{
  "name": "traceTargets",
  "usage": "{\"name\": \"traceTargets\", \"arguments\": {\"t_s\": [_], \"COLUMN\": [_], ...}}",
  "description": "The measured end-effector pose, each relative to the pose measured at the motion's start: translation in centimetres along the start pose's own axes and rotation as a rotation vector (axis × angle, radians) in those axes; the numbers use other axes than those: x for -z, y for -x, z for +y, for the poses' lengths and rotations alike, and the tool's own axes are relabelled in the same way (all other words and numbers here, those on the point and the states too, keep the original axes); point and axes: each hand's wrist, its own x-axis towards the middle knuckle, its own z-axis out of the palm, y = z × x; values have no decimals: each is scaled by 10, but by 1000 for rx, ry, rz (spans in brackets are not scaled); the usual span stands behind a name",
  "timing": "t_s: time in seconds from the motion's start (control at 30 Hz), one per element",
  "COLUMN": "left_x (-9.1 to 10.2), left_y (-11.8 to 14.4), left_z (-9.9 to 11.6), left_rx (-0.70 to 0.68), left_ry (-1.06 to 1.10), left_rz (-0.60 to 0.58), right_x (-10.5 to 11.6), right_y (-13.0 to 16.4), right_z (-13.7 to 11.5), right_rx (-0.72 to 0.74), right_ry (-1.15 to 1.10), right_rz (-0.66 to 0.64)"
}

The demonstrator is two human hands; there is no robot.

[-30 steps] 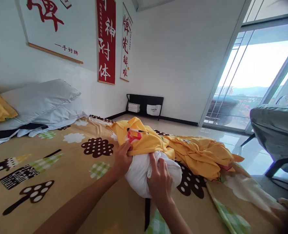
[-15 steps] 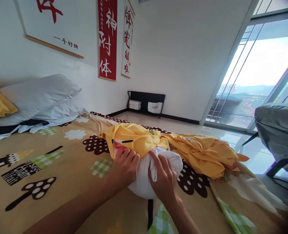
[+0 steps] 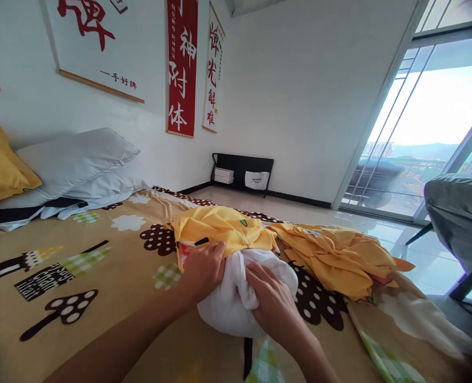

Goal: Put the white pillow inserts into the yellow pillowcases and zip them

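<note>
A white pillow (image 3: 228,308) lies on the bed, its far end inside a yellow pillowcase (image 3: 215,229) with a cartoon print. My left hand (image 3: 204,268) grips the edge of the yellow pillowcase where it meets the white pillow. Fingers of my right hand (image 3: 273,303) are bunched in the white fabric of the pillow, pressing it down. Both hands sit close together at the middle of the bed.
A crumpled yellow cloth (image 3: 339,255) lies right of the pillow. White pillows (image 3: 76,165) and a yellow pillow (image 3: 0,165) are stacked at the left by the wall. The patterned bedspread (image 3: 80,276) covers the bed. A grey chair (image 3: 459,218) stands right, near the glass doors.
The yellow pillowcase has been drawn lower and flatter over the white pillow. My right hand has sunk from the top of the pillow into its fabric, and my left hand has shifted its hold.
</note>
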Motion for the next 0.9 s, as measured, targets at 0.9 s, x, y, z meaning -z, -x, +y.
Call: {"name": "traceTargets", "arguments": {"t_s": [0.9], "left_x": [-19], "left_y": [15], "left_z": [-93], "left_rx": [-368], "left_ry": [-202], "left_rz": [479], "right_x": [51], "right_y": [17], "right_z": [40], "right_rx": [-73], "right_ry": [-327], "right_rz": [280]}}
